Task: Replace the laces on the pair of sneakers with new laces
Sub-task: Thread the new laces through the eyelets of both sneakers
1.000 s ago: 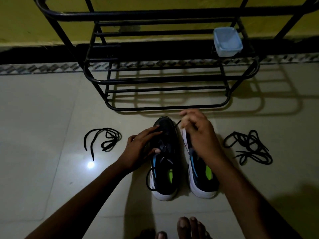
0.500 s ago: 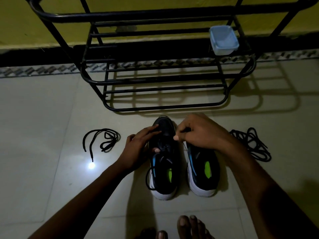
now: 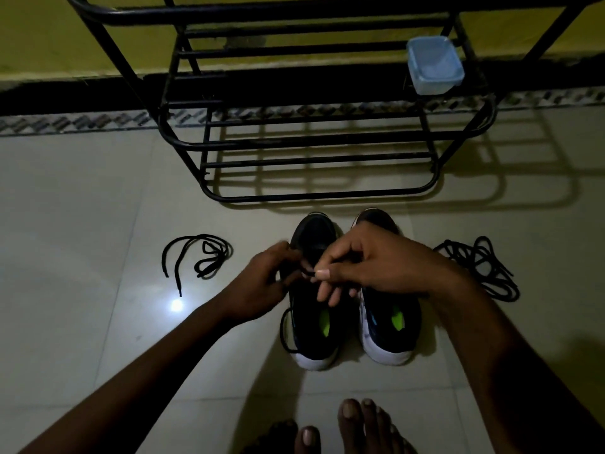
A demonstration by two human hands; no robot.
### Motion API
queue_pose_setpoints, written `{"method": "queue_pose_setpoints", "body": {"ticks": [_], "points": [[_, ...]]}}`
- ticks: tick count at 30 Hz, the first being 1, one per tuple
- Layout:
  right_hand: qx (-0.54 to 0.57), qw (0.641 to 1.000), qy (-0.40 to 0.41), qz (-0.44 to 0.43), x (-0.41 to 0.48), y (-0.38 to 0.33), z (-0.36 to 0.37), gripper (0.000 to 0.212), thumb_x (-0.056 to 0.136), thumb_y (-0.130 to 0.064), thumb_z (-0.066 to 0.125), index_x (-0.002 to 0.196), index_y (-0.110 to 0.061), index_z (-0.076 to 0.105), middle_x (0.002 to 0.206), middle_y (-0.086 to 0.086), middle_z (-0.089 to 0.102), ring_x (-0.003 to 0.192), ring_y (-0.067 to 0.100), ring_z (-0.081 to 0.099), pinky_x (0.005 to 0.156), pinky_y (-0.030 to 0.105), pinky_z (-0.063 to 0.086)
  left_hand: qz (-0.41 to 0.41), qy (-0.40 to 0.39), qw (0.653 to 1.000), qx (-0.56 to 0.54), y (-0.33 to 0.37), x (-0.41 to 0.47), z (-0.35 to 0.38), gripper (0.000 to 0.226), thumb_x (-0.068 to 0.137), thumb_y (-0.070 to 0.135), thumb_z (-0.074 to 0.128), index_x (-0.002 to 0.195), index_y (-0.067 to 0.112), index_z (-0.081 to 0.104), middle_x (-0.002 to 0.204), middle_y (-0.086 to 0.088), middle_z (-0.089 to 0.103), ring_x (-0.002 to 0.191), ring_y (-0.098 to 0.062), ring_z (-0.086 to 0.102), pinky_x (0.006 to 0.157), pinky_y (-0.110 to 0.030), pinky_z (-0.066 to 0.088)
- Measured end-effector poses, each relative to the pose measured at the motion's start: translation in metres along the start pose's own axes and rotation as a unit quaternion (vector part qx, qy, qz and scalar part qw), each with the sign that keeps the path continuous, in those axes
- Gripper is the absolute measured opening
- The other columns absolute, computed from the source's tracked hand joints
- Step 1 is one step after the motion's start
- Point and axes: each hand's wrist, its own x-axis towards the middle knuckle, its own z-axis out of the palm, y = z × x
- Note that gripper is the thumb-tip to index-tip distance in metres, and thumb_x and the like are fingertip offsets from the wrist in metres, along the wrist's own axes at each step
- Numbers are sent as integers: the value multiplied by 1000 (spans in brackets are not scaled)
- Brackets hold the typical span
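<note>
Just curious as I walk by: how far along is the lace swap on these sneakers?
Seemingly done: some laces lie loose, a lace bundle on the left and a lace pile on the right; old or new, I cannot tell. In hand: left hand and right hand pinch a lace over the left sneaker. Left: finishing it, then probably the right sneaker.

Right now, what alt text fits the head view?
The right hand pinches a black lace over the left sneaker, beside the right sneaker; the grip of the left hand is blurred. A loose lace lies left, a lace pile right, before a metal rack.
</note>
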Motion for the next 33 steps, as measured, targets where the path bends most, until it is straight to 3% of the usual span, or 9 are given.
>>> {"method": "queue_pose_setpoints", "body": {"ticks": [4, 6, 8, 10, 12, 17, 22, 28, 33], "points": [[63, 986, -92, 123, -5, 8, 12, 24, 106, -18, 48, 115, -7, 68, 101, 16, 75, 93, 23, 76, 78, 34, 62, -136, 24, 904, -406, 1, -13, -10, 28, 89, -14, 48, 105, -5, 68, 94, -21, 69, 91, -30, 67, 75, -29, 54], [43, 985, -102, 136, -5, 11, 19, 20, 104, -13, 51, 111, -5, 68, 100, 18, 74, 91, 23, 76, 78, 35, 63, -193, 8, 794, -576, -2, -20, -15, 43, 77, -8, 38, 109, -6, 67, 101, -21, 66, 99, -38, 66, 83, -40, 57], [-27, 991, -49, 118, -2, 15, 26, 11, 99, -9, 59, 100, -5, 70, 89, 16, 75, 80, 21, 76, 72, 31, 63, -216, -7, 742, -635, -4, -25, -21, 45, 81, 4, 35, 111, -3, 66, 99, -18, 61, 76, -31, 65, 69, -36, 52], [-137, 987, 50, 69, 5, 23, 32, 4, 93, -11, 68, 91, -10, 71, 74, 7, 73, 65, 14, 73, 64, 24, 59, -237, 1, 762, -603, -8, -31, -29, 39, 94, 18, 40, 119, 2, 65, 90, -13, 57, 43, -12, 40, 50, -27, 30], [-244, 963, 116, 15, 11, 30, 39, 10, 86, -16, 77, 94, -21, 75, 81, -5, 65, 72, 9, 64, 71, 24, 52, -253, -1, 838, -483, -14, -36, -37, 32, 102, 24, 50, 129, 14, 62, 86, -13, 59, 39, -10, 25, 49, -28, 19], [-394, 915, 71, -45, 23, 46, 61, 44, 83, -17, 76, 124, -32, 67, 107, -7, 33, 107, 14, 41, 87, 30, 46, -255, -64, 941, -214, -40, -52, -43, 23, 100, 5, 60, 115, 19, 70, 79, -9, 65, 54, -21, 47, 51, -28, 35], [-431, 879, 134, -154, 34, 65, 78, 20, 78, -12, 73, 95, -23, 78, 96, 0, 46, 95, 20, 46, 71, 35, 47, -263, -58, 954, -132, -49, -59, -27, 25, 97, -3, 56, 105, 13, 73, 92, -14, 71, 62, -26, 55, 55, -33, 43], [-249, 921, 245, -174, 14, 69, 51, 28, 81, 7, 67, 93, -15, 80, 86, -2, 50, 79, 13, 53, 71, 22, 45, -270, -56, 957, 93, -45, -56, -8, 23, 91, 39, 63, 97, 18, 72, 99, -2, 73, 96, -22, 68, 91, -42, 52], [-228, 877, 398, -143, -9, 48, 5, 29, 87, -2, 70, 109, -21, 78, 87, 0, 44, 78, 12, 50, 74, 11, 39, -187, 185, 960, 95, -27, -48, 9, 15, 92, 26, 70, 95, 40, 67, 110, 17, 65, 104, -9, 61, 91, -48, 50]]}}
